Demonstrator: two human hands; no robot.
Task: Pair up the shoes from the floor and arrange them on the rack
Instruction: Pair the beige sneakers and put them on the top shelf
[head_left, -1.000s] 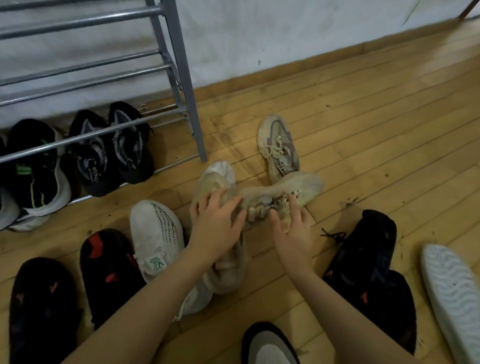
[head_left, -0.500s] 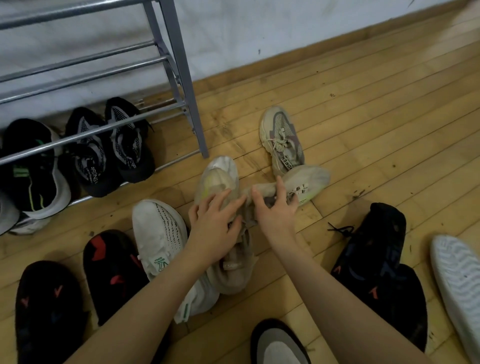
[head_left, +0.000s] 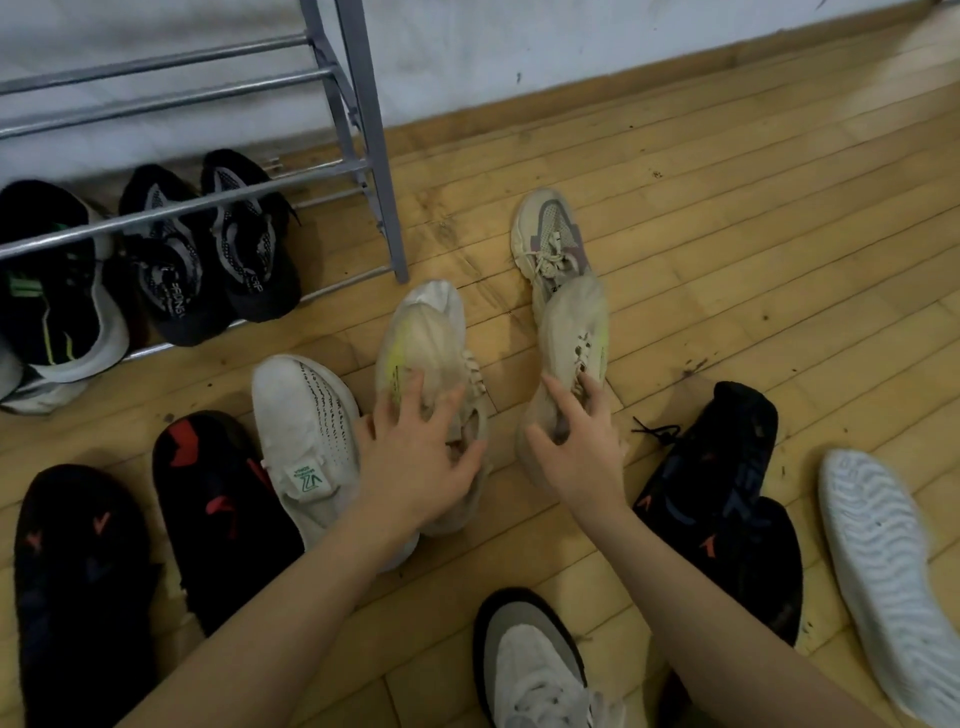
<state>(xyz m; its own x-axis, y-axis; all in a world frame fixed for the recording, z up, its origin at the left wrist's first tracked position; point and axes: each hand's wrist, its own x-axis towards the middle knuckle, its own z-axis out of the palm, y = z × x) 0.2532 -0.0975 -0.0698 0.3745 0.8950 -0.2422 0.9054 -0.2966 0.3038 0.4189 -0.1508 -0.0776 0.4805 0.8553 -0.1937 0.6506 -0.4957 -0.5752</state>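
Two matching beige knit sneakers with yellow-green accents lie on the wood floor in front of me. My left hand grips the left beige sneaker around its collar, fingers spread over the upper. My right hand holds the right beige sneaker at its opening, thumb and fingers pinching near the laces; its toe points away from me. The grey metal shoe rack stands at the upper left, with a pair of black-and-grey sneakers on its bottom shelf.
A white knit sneaker lies left of my left hand, two black shoes with red marks further left. A beige-and-mauve sneaker lies ahead. Black shoes, a white sole-up shoe and a grey-white shoe surround me.
My right hand has turned the right beige sneaker from lying crosswise against the other to pointing away, a gap apart from it. My left hand stays on the left sneaker.
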